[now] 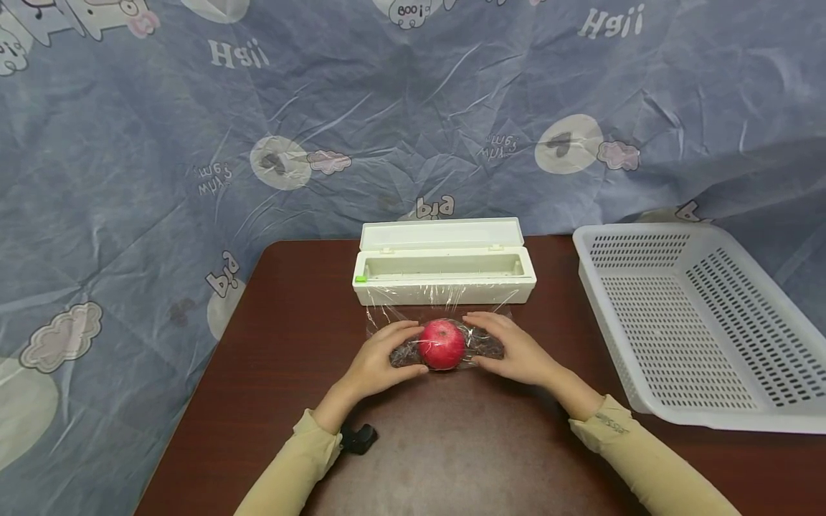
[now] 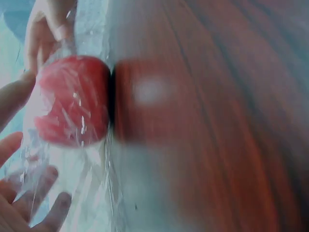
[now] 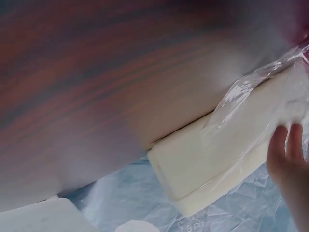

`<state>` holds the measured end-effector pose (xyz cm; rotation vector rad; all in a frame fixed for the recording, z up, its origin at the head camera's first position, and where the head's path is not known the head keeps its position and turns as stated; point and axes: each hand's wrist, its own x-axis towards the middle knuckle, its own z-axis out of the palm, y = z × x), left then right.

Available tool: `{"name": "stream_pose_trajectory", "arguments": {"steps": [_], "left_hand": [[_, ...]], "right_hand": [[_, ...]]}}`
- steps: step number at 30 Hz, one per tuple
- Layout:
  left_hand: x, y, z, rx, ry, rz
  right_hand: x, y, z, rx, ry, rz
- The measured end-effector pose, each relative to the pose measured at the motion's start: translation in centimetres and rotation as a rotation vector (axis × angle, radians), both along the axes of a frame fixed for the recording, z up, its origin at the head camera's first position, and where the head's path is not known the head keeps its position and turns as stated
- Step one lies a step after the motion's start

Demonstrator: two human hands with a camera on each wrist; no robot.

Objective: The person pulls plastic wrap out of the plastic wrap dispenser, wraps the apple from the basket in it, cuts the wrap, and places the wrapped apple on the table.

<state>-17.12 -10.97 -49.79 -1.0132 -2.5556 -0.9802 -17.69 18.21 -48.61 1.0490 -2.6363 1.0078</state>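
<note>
A red apple (image 1: 442, 345) sits on the table under clear plastic wrap (image 1: 408, 352), which runs back to the white wrap dispenser box (image 1: 445, 294). My left hand (image 1: 381, 360) is at the apple's left side, thumb and fingers apart, touching the film. On the apple's other side, my right hand (image 1: 516, 352) is spread in the same way against the film. Close up in the left wrist view, wrinkled film covers the apple (image 2: 75, 101), with fingers (image 2: 36, 193) below it. The right wrist view shows fingertips at the film beside the box (image 3: 217, 140).
The box's lid (image 1: 442, 233) stands raised at the back, and a green tab (image 1: 361, 279) is at its left end. A white perforated basket (image 1: 671, 337) occupies the table's right side. A patterned blue cloth (image 1: 400, 122) hangs behind the brown table (image 1: 290, 322).
</note>
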Motion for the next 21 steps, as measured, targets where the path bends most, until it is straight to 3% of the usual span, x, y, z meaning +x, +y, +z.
{"name": "stream_pose_trajectory", "arguments": {"steps": [4, 9, 15, 21], "left_hand": [[-0.1, 0.9, 0.3, -0.044, 0.027, -0.007], [-0.5, 1.6, 0.2, -0.081, 0.010, -0.028], [-1.1, 1.6, 0.0, -0.026, -0.040, -0.020], [-1.8, 1.6, 0.0, 0.052, -0.146, -0.009]], "right_hand": [[-0.2, -0.9, 0.1, 0.046, 0.050, 0.020], [-0.3, -1.7, -0.2, 0.095, 0.018, 0.051], [-0.7, -2.3, -0.5, 0.061, 0.004, 0.022], [-1.5, -2.4, -0.4, -0.012, -0.062, 0.022]]}}
